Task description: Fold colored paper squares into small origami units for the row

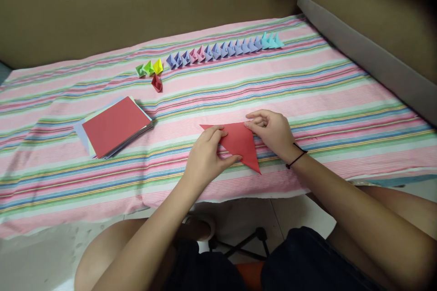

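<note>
A red sheet of paper (pixel 241 141), folded into a triangle-like shape, lies at the front of the striped cloth. My left hand (pixel 206 150) holds its left part, with the fingers at the upper edge and the thumb on the lower edge. At the upper right corner, the thumb and forefinger of my right hand (pixel 271 129) pinch the paper; the other fingers are curled. One point of the sheet sticks out left past my left fingers, and another points down toward the cloth's front edge. My left hand covers part of the paper.
A stack of coloured paper (pixel 116 127), red on top, lies to the left. Behind is a row of small folded paper pieces (pixel 223 49) in purple, pink and turquoise. Green and yellow ones (pixel 149 68) and a red one (pixel 157 83) stand left of it. A brown cushion (pixel 375 32) borders the right side.
</note>
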A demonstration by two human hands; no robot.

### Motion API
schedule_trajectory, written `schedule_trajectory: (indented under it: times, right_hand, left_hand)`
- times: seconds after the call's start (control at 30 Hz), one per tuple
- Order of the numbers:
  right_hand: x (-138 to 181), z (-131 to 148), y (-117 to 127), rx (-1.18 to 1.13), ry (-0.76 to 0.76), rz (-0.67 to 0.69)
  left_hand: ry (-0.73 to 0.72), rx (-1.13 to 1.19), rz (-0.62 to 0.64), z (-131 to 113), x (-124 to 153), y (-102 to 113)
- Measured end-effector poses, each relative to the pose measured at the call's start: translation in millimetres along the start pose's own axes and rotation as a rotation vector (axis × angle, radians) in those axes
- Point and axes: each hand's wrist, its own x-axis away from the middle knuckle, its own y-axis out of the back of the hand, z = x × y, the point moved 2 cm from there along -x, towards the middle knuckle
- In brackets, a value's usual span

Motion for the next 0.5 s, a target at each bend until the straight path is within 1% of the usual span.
schedule_trajectory:
  times: [0.3,0.5]
  right_hand:
    - [1,0,0,-0.004,0.012,0.006]
    - [0,2,0,-0.009,0.008,-0.003]
  left_hand:
    - [0.001,-0.026,-0.004,-11,1,0]
    - [0.005,-0.072,-0.002,-15,3,-4]
